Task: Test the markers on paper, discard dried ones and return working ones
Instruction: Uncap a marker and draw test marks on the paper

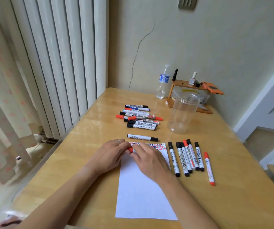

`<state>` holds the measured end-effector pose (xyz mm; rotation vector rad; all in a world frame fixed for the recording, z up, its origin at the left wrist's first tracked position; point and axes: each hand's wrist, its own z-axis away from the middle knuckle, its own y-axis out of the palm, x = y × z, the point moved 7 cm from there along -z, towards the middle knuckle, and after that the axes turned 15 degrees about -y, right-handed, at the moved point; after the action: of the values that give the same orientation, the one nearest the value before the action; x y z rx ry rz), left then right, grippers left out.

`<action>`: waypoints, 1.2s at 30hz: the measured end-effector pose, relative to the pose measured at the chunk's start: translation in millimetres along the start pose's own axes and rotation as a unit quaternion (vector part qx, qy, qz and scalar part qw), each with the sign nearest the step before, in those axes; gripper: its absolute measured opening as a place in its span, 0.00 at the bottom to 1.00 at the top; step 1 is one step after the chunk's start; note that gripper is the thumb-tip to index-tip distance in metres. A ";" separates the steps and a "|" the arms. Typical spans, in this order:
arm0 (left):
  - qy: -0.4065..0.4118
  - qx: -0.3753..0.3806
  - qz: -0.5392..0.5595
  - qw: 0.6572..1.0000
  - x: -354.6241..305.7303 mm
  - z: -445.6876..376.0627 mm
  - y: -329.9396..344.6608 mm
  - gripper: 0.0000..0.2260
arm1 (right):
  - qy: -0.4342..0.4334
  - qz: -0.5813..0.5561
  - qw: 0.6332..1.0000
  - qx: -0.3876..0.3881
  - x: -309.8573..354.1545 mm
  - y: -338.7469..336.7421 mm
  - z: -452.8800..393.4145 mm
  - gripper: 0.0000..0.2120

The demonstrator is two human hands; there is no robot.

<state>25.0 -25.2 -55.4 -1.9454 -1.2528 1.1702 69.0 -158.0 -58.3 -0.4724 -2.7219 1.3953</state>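
Pale green wall [215, 38] with a long crack [138, 52] running down toward the wooden counter [86, 129]. White ribbed radiator [58, 55] at left, patterned curtain [0, 96] beside it. Grey fixture [188, 2] mounted high. Soft daylight.

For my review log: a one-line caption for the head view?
Both hands, left hand and right hand, hold a red-capped marker over scribbled paper.

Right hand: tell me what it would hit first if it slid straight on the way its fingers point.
The right hand points up-left, fingers on the red marker. Straight on, it would likely meet the left hand first.
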 end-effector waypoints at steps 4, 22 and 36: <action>0.006 -0.024 -0.010 1.000 -2.6 0.9 -4.0 0.17 | 0.010 0.019 1.000 -0.011 2.8 -4.8 -4.8 0.14; -0.219 -0.025 -0.052 0.974 55.0 -31.4 -3.8 0.07 | 0.267 -0.356 0.882 -0.152 -59.1 -25.8 5.2 0.08; -0.216 0.058 0.040 0.974 64.0 -21.0 15.6 0.15 | 0.387 -0.424 0.809 -0.124 -69.8 2.5 10.3 0.02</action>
<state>62.4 26.5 -81.8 -1.7222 -1.2867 1.7358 134.2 -184.9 -59.7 0.1730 -1.9641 0.4458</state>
